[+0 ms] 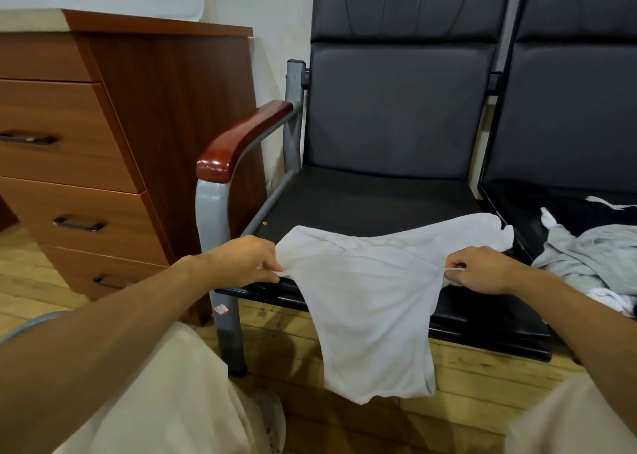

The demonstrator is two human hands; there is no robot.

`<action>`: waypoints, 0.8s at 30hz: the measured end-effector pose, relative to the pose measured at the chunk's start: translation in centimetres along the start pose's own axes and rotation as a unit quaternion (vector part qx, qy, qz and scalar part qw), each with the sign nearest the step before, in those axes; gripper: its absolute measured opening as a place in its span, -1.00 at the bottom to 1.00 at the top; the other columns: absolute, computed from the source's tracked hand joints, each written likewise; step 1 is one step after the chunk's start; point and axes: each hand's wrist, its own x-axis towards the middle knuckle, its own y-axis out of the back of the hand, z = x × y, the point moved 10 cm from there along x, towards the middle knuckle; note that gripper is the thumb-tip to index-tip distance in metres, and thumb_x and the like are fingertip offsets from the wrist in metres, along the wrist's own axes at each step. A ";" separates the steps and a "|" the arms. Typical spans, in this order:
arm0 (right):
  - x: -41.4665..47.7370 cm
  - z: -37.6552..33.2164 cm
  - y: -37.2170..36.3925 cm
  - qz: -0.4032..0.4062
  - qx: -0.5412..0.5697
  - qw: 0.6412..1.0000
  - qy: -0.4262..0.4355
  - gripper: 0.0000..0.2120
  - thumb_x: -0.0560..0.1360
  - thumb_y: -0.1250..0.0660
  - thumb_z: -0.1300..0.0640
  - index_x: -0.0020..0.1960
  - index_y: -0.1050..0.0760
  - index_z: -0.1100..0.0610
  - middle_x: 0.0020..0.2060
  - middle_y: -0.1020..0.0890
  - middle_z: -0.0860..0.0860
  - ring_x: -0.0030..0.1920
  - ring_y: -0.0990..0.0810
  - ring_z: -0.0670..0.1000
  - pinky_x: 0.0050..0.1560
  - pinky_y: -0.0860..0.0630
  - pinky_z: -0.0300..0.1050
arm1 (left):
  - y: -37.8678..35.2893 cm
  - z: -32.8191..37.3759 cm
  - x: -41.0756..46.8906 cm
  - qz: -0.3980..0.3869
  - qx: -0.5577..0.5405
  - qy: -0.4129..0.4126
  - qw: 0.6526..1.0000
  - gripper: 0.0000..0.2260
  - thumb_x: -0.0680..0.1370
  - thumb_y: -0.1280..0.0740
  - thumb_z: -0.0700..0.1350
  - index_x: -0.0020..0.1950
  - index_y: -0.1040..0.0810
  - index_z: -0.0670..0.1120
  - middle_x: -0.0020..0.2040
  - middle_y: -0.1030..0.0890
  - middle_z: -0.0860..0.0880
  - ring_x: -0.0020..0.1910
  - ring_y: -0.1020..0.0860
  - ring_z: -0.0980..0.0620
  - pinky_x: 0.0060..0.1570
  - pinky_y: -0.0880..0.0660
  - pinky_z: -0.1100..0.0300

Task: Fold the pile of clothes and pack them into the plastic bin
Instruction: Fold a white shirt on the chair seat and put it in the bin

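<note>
An office or waiting room; linked black seats (396, 109) stand beside a wooden drawer cabinet (103, 143)

A white wall (279, 12) is seen behind two black padded seats (396, 116), which are joined in a row on a grey metal frame (212, 212) and fitted with a glossy reddish armrest (241, 136). A reddish-brown drawer cabinet (165, 109) is set just beside them. The floor (482, 378) is laid in light wooden boards.

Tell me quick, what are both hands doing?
Left hand: pinching the white shirt.
Right hand: pinching the same shirt.
</note>
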 end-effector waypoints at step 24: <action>0.2 4.7 5.5 0.205 0.117 0.958 -0.164 -0.86 0.52 -0.34 -0.04 0.01 -0.60 -0.03 -0.08 -0.56 0.02 -0.07 -0.51 0.07 -0.03 -0.48 -0.05 | 2.7 -0.1 4.9 0.077 -0.193 0.106 0.972 -0.89 0.63 -0.21 -0.09 0.13 -0.38 -0.06 -0.01 -0.54 -0.12 -0.04 -0.52 -0.09 -0.05 -0.48 0.05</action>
